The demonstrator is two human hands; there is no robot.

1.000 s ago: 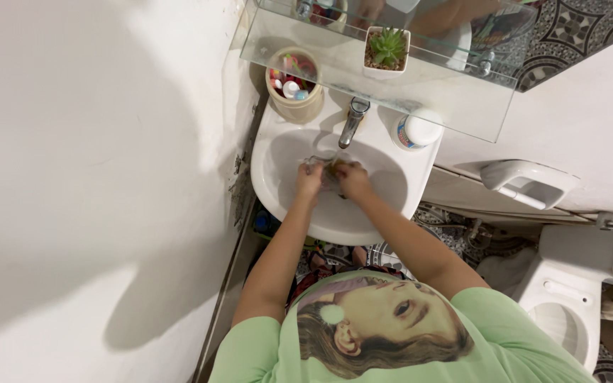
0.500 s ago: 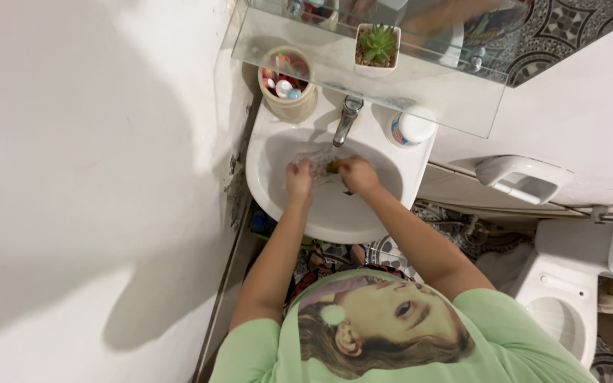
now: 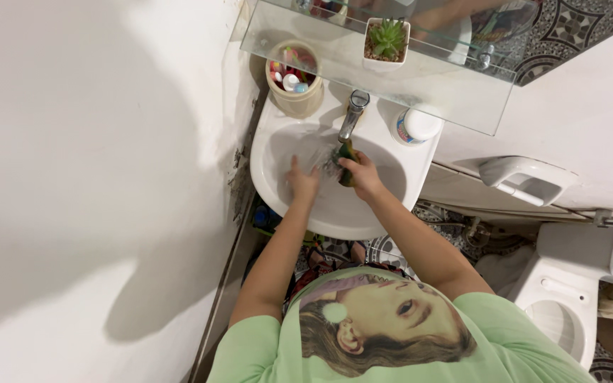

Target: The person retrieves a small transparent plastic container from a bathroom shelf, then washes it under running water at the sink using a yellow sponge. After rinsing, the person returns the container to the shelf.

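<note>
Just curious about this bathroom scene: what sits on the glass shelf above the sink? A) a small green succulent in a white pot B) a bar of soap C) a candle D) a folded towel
A: a small green succulent in a white pot stands on the glass shelf above the sink.

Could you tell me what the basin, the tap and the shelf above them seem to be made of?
Basin: glossy white ceramic, probably, by its smooth sheen. Tap: polished metal, with bright reflections. Shelf: clear glass, since the basin shows through it.
</note>
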